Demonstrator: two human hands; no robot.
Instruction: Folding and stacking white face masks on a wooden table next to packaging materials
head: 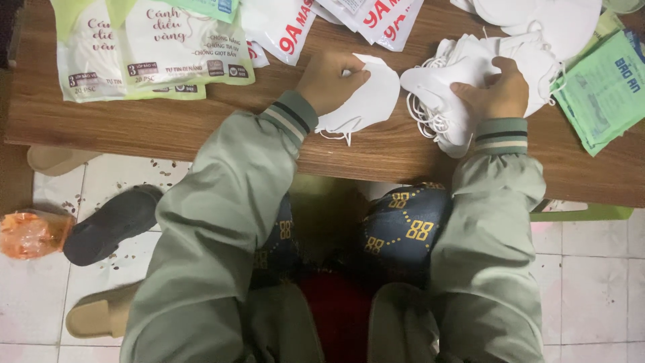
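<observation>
While seated at a wooden counter (168,128), a person sorts white face masks.
Left hand (330,79) pinches a single folded mask (373,101) at frame centre; right hand (494,91) grips the mask stack (447,94) just beside it; printed pouches (148,47) upper left.

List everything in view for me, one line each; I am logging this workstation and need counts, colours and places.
single face mask: one, white, table centre, under the left hand
pile of face masks: many, white, table right, under the right hand
printed pouches: several, white and green, table top left
green packets: stack, green, table right edge
wooden table: one, brown
dark slipper: one, floor left
orange bag: one, floor far left
left hand: on the single mask
right hand: on the pile
</observation>
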